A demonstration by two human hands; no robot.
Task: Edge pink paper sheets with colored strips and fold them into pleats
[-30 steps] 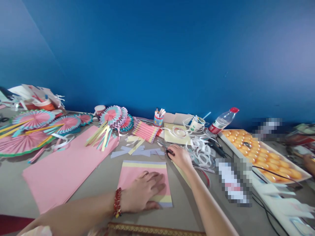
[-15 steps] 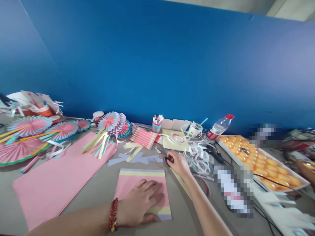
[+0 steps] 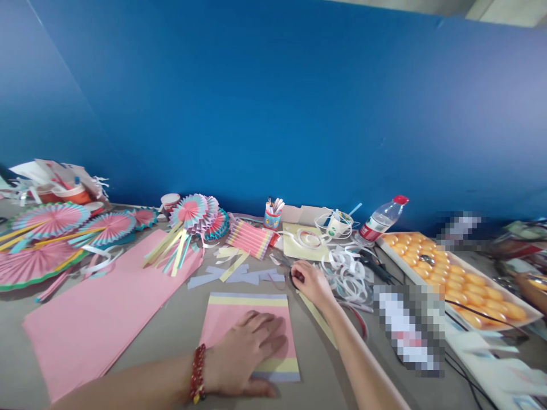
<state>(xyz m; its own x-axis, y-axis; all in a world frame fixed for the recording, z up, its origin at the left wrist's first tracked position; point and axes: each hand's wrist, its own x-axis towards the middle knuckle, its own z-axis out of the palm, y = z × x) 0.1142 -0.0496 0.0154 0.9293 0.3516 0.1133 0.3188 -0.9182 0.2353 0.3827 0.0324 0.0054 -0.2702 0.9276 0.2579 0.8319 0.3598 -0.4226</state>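
The sheet (image 3: 222, 324), pink with yellow and lilac bands along its far and near edges, is laid flat on the table (image 3: 162, 353). The left hand (image 3: 245, 356) is placed palm down across the middle and near part of the sheet. It is opened out, with the fingers extended, slightly parted and directed toward the sheet's right edge; the thumb is stretched out at the near edge. Nothing is grasped by this hand. The left forearm is brought in low from the left of the sheet, and a bracelet (image 3: 198, 373) is worn at the wrist, beside the sheet's left edge.

The right forearm is extended forward along the right of the sheet. The right hand (image 3: 311, 282) is positioned just beyond the sheet's far right corner, with the fingers curled closed and the dark handle of the scissors (image 3: 293, 280) held in them. The blades are pointed away from the sheet. A yellow strip (image 3: 318, 322) is partly covered by the right forearm, beside the sheet's right edge.
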